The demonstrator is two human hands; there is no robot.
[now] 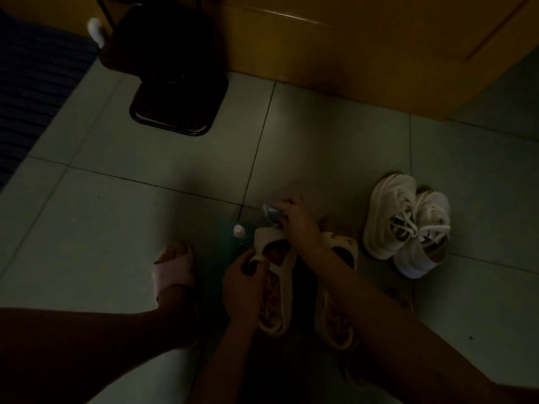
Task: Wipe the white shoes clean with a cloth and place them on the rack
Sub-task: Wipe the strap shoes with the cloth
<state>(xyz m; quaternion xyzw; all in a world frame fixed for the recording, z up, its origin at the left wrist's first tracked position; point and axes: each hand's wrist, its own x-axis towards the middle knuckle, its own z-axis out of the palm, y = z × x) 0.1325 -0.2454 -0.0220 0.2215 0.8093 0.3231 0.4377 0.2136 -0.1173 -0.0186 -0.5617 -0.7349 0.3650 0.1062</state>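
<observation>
Crouching over the tiled floor [116,199], the person is in the wiping stage, by my read, with nothing racked yet. A yellow wooden door [350,53] runs across well beyond both grips. A dark frame on a square base [175,112] stands far ahead and to the left of the left grip; it may be the rack, but it is too dim to say.

The pair of white sneakers [405,223] sits on the floor just right of the right grip, the two leaning together, and neither hand touches them. Whether they are already clean I cannot tell.

Now the action. The left grip [242,287] curls round the strap of a white slipper [277,301], steadying it. The right grip [297,223] bunches a cloth [272,212] at that slipper's toe end, just ahead of the left grip. A second slipper [335,328] lies under the right forearm.

A small white-capped bottle [239,230] stands just left of the cloth.

So one slipper is being worked, and every shoe is on the floor. The rest of the wiping and all the racking look to be ahead.
</observation>
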